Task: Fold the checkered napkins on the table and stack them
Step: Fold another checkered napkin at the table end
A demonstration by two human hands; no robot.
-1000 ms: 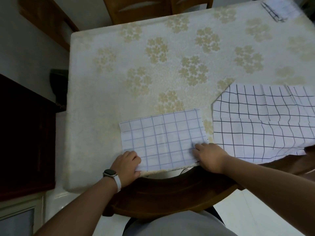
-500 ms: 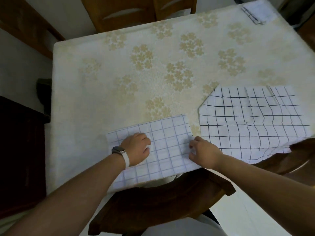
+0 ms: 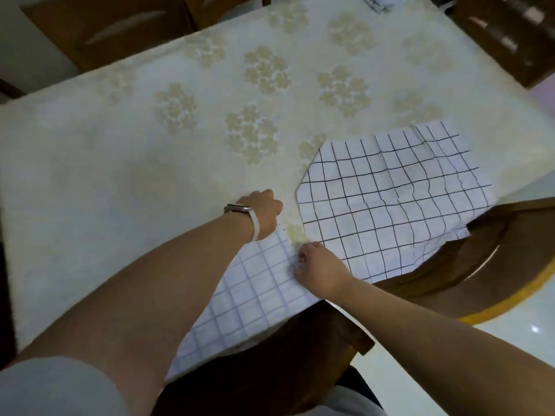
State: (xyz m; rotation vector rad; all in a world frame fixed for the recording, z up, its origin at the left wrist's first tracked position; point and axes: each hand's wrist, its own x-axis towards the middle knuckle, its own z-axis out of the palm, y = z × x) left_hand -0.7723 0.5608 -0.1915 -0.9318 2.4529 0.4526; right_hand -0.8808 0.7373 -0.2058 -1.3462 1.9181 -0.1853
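Observation:
A folded blue-checked napkin [image 3: 255,295] lies at the near table edge, partly under my left forearm. My left hand [image 3: 261,211], with a watch on the wrist, sits at the napkin's far right corner. Its fingers are curled down over the far edge and the fingertips are hidden. My right hand [image 3: 318,268] pinches the napkin's right edge with curled fingers. A larger black-checked napkin [image 3: 390,199] lies spread and creased to the right, its near edge hanging over the table edge. Folded napkins [image 3: 375,1] are stacked at the far table edge.
A cream tablecloth with flower print [image 3: 180,145] covers the table. Wooden chairs stand at the far side [image 3: 105,34], at the far right [image 3: 510,34] and against the near edge [image 3: 300,355].
The view has swung right and closer. My left hand slid from the middle of the blue-checked napkin to its far right corner. My right hand stays at the right edge.

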